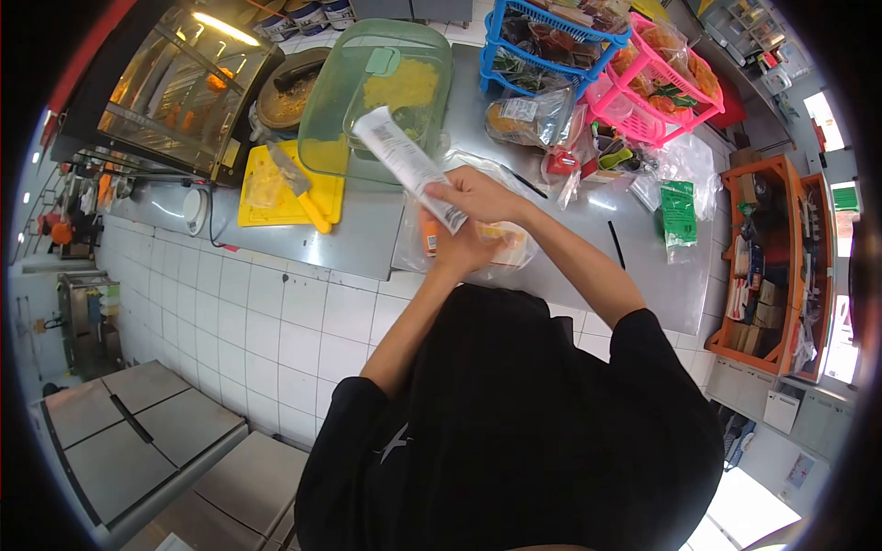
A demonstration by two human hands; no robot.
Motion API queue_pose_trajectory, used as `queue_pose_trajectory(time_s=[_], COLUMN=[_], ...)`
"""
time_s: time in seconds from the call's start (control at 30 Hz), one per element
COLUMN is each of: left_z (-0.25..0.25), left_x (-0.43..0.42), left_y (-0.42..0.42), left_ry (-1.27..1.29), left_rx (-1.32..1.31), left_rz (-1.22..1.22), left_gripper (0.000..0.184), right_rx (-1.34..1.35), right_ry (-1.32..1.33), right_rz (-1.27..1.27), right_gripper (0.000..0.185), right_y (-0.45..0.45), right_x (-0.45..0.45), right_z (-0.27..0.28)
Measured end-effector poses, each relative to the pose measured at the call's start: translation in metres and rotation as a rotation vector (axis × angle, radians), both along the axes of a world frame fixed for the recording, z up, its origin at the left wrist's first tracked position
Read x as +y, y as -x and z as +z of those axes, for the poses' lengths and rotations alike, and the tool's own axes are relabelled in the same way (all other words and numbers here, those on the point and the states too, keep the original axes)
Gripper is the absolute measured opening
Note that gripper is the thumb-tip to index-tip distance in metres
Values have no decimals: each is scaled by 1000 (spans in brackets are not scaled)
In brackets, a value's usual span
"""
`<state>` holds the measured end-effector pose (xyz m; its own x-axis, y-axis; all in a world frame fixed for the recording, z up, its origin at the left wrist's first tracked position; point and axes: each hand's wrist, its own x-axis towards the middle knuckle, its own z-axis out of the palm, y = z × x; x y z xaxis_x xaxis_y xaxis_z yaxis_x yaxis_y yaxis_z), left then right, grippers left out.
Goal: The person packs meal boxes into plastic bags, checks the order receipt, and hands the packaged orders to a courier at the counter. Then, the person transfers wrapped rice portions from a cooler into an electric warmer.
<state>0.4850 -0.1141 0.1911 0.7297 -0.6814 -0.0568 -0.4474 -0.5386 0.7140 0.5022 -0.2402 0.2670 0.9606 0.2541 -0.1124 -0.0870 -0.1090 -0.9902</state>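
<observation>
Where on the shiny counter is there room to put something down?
There's bare steel between the yellow board, the green tub and the counter's near edge. Another free patch is right of the thin black stick, below the green packet. It's crowded around the blue basket and pink basket, and beneath the left hand, where a plastic bag lies.

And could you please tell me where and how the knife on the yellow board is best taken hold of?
The knife is probably best gripped by its yellow handle, coming from the person's side with the left hand: the handle points toward the person, while the blade lies over the yellow board, pointing away.
</observation>
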Motion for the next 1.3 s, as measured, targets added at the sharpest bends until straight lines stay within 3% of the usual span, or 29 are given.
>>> queue_pose_trajectory(time_s=[0.1,0.2,0.3,0.33,0.47,0.53,0.63,0.77,0.8,0.87,1.0,1.1,1.3], left_z=[-10,20,20,22,8,-22,33,68,65,55,45,58,74], left_x=[-1,11,34,42,79,90,111,119,118,110,107,113,108], left_y=[5,4,-4,-3,-6,-7,-14,-15,-15,-18,-21,-21,-22], left_ry=[-8,-139,155,81,225,451,283,253,354,564,887,921,900], left_rx=[-47,142,330,411,626,652,883,742,777,837,1030,1147,1153], left_rz=[43,228,153,203,390,420,400,421,493,636,640,661,636], left_gripper=[93,79,62,51,49,49,50,49,49,49,50,46,46], right_rx=[66,53,43,29,142,166,106,-4,159,206,294,143,-43], right_ry=[257,333,549,615,954,908,831,934,987,1073,1207,1159,1027], right_rz=[-67,43,204,225,438,373,229,224,317,335,312,66,128], right_gripper=[41,40,38,38,39,39,39,52,53,51,50,47,33], right_y=[3,16,21,20,8,6,-1,-5,-3,0,-5,4,24], right_x=[-35,-65,-80,-86,-91,-81,-62,-39,-27,-20,-24,-24,-25], right_z=[-16,-27,-6,-15,-23,-26,-38,-64,-24,-4,-22,-35,-34])
